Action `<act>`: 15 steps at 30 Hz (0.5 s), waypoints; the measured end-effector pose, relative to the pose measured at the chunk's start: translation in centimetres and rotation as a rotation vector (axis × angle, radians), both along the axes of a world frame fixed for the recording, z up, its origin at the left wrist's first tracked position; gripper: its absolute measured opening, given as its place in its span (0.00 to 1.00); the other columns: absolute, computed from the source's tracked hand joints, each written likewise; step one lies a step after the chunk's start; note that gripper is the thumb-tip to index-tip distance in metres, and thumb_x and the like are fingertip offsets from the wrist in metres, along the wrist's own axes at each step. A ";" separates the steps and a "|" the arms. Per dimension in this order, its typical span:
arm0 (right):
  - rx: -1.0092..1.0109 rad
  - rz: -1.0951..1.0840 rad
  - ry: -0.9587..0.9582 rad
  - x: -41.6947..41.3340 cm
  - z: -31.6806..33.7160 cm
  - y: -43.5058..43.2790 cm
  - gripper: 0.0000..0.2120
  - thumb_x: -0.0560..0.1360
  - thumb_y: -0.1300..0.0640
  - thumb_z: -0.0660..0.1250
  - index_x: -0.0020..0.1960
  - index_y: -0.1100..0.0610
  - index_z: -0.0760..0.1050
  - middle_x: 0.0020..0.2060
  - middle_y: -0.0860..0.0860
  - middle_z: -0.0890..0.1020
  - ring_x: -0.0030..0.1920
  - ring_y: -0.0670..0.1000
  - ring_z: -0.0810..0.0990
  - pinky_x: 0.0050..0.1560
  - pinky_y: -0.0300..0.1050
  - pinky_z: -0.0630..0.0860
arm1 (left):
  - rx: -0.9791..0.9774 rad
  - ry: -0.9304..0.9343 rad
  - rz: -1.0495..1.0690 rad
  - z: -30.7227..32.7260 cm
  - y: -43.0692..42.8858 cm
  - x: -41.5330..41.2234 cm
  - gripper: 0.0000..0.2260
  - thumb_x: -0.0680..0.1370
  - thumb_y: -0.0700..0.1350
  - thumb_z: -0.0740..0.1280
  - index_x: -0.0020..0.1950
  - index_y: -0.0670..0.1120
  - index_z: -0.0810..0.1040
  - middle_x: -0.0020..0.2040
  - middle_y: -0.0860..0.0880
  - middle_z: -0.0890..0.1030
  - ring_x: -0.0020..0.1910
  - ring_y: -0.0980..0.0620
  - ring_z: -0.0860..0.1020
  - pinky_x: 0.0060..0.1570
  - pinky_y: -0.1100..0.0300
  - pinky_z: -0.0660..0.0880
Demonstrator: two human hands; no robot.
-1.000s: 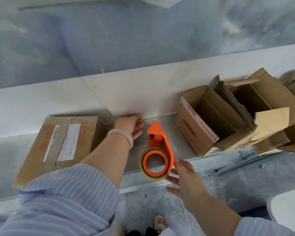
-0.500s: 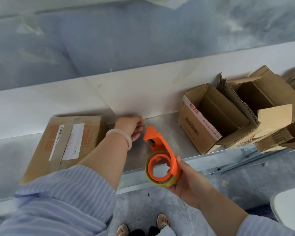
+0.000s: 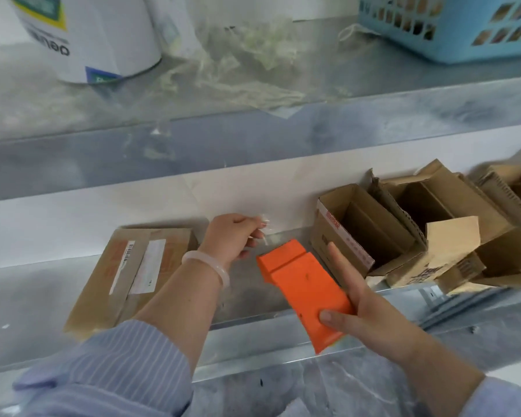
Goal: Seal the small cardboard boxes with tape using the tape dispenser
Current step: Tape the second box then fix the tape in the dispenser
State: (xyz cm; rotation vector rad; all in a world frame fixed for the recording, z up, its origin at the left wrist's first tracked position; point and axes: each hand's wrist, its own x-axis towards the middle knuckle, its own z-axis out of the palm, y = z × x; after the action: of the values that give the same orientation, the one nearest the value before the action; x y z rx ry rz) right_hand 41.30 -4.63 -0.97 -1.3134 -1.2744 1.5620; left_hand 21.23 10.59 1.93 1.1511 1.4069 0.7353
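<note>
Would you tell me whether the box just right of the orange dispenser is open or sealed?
Open: the box gapes, dark inside showing.

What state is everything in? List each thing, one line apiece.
Orange plastic tape dispenser: held tilted, gripped by the right hand.
Clear tape end: apparently pinched by the left hand.
Flat brown cardboard box: closed, taped, lying flat.
Brown cardboard box with red-and-white strip: open, looks empty.
Torn brown cardboard boxes: open, flaps loose.
Blue plastic basket: upright on the upper shelf.
</note>
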 end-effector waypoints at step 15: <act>1.168 0.161 -1.074 -0.9 -0.9 -0.3 0.35 0.75 0.53 0.65 0.78 0.41 0.54 0.47 0.50 0.81 0.39 0.53 0.79 0.37 0.46 0.79 | 0.361 -0.255 0.114 5.9 -5.8 -2.5 0.13 0.65 0.55 0.75 0.43 0.47 0.86 0.43 0.48 0.86 0.45 0.51 0.84 0.49 0.54 0.80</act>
State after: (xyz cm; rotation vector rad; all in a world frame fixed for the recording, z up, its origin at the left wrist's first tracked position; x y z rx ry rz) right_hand 40.37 -4.89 -1.86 -1.1620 -2.3935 -0.1515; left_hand 18.69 4.78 7.81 1.2063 1.1595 1.2105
